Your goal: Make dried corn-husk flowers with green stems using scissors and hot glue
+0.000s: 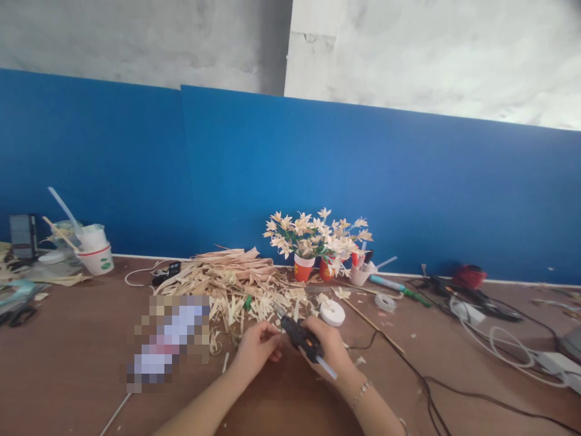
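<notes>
My right hand [327, 346] is wrapped around a black hot glue gun [300, 340], its nozzle angled up and to the left. A pale glue stick [327, 368] pokes out of the gun's back end. Just left of the gun is my left hand [259, 350], its fingers curled and thumb pressed in; whatever they pinch is too small or hidden to make out. Beyond both hands lies a heap of dry straw-coloured husk strips [231, 278]. A roll of white tape [333, 313] rests close to my right hand.
Pale artificial flowers [318, 233] stand in red paper cups [303, 269] by the blue partition [318, 163]. Black cable [426, 387], a thin stick [372, 324] and a clear tape roll [385, 303] lie right. Scissors [20, 312] and a white cup [97, 260] are left, near a blurred-out item [167, 342].
</notes>
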